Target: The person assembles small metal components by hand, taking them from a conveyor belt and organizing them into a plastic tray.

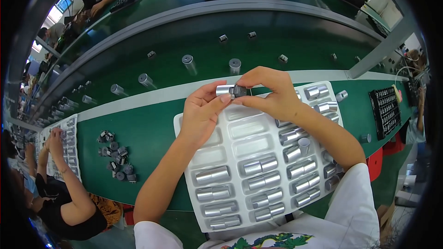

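My left hand [199,116] pinches a shiny silver cylinder [223,91] between thumb and fingers, above the far part of the tray. Fingertips and thumb of my right hand [276,94] close on a dark grey plastic piece [240,91] at the cylinder's right end. The two parts touch; how deep one sits in the other is hidden. Below lies a white moulded tray [188,175] with rows of recesses. Several hold silver cylinders [260,166] on their sides, while some recesses at the left and centre are bare. One short cylinder [303,145] stands upright on the tray's right part.
Left of the tray is a pile of dark grey pieces [118,156] on the green table [152,157]. Upright cylinders [188,61] and small parts line the green strip beyond. A black tray [385,112] lies right. A co-worker [69,198] works at another white tray on the left.
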Available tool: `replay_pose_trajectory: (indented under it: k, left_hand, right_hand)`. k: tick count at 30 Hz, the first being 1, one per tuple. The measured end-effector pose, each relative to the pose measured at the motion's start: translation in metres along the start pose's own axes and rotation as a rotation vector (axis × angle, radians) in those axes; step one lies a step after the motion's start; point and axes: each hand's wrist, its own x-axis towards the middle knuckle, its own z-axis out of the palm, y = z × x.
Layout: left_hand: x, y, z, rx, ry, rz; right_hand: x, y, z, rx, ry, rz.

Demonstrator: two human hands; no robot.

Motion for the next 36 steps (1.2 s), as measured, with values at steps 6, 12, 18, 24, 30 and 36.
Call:
replay_pose_trajectory:
  k: [6,12,18,24,30,36]
  left_hand:
    - [0.002,0.001,0.007,0.127,-0.038,-0.070]
    - [-0.002,0.005,0.015,0.240,-0.127,-0.090]
    - [-0.005,0.003,0.014,0.315,-0.124,-0.100]
    - [-0.007,-0.012,0.019,0.332,-0.055,-0.025]
    - [-0.022,-0.010,0.038,0.945,-0.114,0.268]
    - [-0.026,0.002,0.039,1.156,-1.020,0.257]
  right_hand:
    - [0.001,0.007,0.008,-0.223,0.132,-0.307]
    - [0.004,0.006,0.020,-0.403,0.110,-0.510]
    - [0.006,-0.003,0.009,-0.417,0.002,-0.445]
    - [0.013,0.005,-0.006,-0.494,-0.090,-0.399]
    - [0.021,0.030,-0.030,-0.409,0.130,0.232]
    - [0.013,0.058,-0.031,-0.781,-0.035,0.302]
